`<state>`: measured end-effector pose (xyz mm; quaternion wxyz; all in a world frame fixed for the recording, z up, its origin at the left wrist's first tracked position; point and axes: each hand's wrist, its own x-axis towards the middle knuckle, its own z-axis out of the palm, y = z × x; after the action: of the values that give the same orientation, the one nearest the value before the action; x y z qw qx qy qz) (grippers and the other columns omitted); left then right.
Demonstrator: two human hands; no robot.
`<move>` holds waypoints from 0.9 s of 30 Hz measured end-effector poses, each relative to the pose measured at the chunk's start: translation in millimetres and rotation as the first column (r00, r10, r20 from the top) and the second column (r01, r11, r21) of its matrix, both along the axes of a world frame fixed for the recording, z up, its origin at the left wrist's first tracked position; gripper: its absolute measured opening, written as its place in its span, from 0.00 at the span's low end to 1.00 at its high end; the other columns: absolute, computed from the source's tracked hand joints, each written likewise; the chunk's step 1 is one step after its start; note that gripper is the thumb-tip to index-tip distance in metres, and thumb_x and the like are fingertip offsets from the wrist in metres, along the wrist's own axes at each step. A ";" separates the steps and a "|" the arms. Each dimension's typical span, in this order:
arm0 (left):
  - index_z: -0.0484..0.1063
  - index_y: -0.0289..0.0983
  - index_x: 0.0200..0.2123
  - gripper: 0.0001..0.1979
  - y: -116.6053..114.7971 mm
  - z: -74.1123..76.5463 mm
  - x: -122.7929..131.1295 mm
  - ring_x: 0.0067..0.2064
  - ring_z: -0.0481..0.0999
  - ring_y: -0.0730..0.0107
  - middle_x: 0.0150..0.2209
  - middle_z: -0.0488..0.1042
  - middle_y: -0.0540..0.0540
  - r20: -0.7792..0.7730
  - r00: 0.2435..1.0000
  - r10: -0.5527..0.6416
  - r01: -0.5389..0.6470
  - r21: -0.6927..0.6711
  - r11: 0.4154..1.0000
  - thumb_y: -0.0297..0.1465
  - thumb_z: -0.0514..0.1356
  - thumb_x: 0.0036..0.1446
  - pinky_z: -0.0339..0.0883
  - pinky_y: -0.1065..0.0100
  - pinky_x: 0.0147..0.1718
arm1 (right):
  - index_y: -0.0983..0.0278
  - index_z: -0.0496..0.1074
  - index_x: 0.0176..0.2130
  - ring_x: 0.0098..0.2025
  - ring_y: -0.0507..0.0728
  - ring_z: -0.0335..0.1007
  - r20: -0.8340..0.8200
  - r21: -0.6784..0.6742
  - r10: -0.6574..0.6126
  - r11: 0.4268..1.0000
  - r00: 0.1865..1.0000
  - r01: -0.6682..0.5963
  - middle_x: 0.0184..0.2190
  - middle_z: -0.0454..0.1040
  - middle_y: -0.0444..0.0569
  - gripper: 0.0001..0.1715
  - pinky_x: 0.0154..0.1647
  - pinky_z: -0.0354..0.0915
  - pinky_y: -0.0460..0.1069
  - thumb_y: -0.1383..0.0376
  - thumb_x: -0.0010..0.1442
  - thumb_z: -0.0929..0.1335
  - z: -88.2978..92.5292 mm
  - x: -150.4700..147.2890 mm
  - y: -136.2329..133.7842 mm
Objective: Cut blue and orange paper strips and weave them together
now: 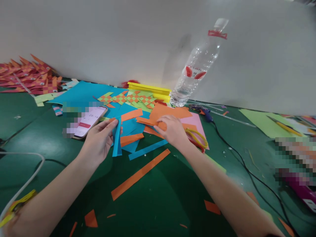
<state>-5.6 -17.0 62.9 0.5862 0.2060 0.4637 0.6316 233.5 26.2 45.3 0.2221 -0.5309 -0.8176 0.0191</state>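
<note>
My left hand (pixel 100 140) is closed on folded blue paper strips (pixel 117 140). Orange strips (pixel 132 114) stick out to the right from the blue ones. My right hand (pixel 172 130) is closed, thumb and fingers pinching a folded orange paper strip (pixel 144 121) above the loose papers. Behind that hand lies a larger orange sheet (pixel 170 112), and scissors with yellow and red handles (pixel 201 140) sit beside its wrist. In front of my hands, a long orange strip (pixel 140 174) and a blue strip (pixel 148 149) lie flat on the green table (pixel 153 204).
Woven green-and-orange paper fish (pixel 134 98) lie at the back on blue sheets, near a yellow holder (pixel 149 88). A plastic bottle (pixel 197 62) leans against the wall. A phone (pixel 90 121) lies left; red fish (pixel 29 75) pile far left. A glue gun's cable (pixel 234 151) crosses the right.
</note>
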 end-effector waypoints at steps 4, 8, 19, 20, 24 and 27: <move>0.74 0.34 0.30 0.04 -0.3 -0.5 -1.2 0.24 0.76 0.76 0.24 0.74 0.51 -0.030 1.000 0.000 0.001 0.026 1.000 0.21 0.64 0.52 0.71 0.79 0.23 | 0.59 0.75 0.44 0.53 0.62 0.68 -0.017 -0.077 0.103 0.992 0.994 -0.104 0.47 0.75 0.50 0.19 0.54 0.61 0.59 0.50 0.60 0.67 3.4 0.6 -5.3; 0.75 0.34 0.30 0.04 -1.4 -1.3 -2.4 0.23 0.75 0.76 0.25 0.74 0.51 -0.073 0.997 -0.027 0.031 0.051 0.998 0.22 0.66 0.50 0.71 0.78 0.23 | 0.62 0.73 0.47 0.55 0.66 0.66 0.049 -0.077 0.018 0.997 0.999 -0.015 0.49 0.75 0.54 0.24 0.55 0.59 0.63 0.49 0.63 0.63 1.5 10.0 -6.0; 0.81 0.43 0.28 0.09 -26.9 5.6 6.6 0.26 0.72 0.73 0.26 0.78 0.51 -0.702 0.712 -0.006 0.248 0.244 0.938 0.22 0.70 0.43 0.64 0.79 0.26 | 0.63 0.74 0.36 0.43 0.61 0.72 0.198 0.016 0.015 1.000 0.980 -0.018 0.37 0.77 0.53 0.11 0.44 0.66 0.56 0.64 0.62 0.63 -12.6 10.7 -8.8; 0.81 0.44 0.28 0.09 -30.1 5.3 8.5 0.25 0.72 0.73 0.25 0.78 0.51 -0.749 0.662 -0.014 0.306 0.253 0.918 0.23 0.70 0.43 0.64 0.79 0.26 | 0.63 0.74 0.35 0.42 0.61 0.72 0.170 0.008 -0.010 1.000 0.985 0.009 0.36 0.77 0.53 0.11 0.40 0.66 0.54 0.65 0.62 0.62 -11.5 11.1 -9.2; 0.82 0.43 0.29 0.06 -33.8 -0.6 13.9 0.24 0.71 0.73 0.26 0.79 0.50 -0.823 0.561 -0.087 0.427 0.198 0.882 0.26 0.68 0.47 0.63 0.78 0.23 | 0.63 0.75 0.34 0.37 0.58 0.73 0.021 -0.058 -0.079 0.995 0.997 0.080 0.32 0.77 0.50 0.11 0.34 0.66 0.51 0.67 0.59 0.62 -7.1 15.2 -7.9; 0.81 0.41 0.29 0.03 -29.2 -5.6 15.5 0.25 0.73 0.71 0.26 0.79 0.48 -0.767 0.607 -0.208 0.453 0.119 0.883 0.28 0.67 0.49 0.64 0.77 0.24 | 0.63 0.76 0.37 0.35 0.57 0.74 -0.155 -0.093 -0.074 0.994 0.985 0.060 0.35 0.79 0.49 0.12 0.39 0.68 0.52 0.68 0.58 0.63 -3.1 18.7 -5.5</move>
<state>9.9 -46.1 57.3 0.4185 0.6118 0.5101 0.4362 252.3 20.7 42.2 0.2633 -0.5641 -0.7774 0.0897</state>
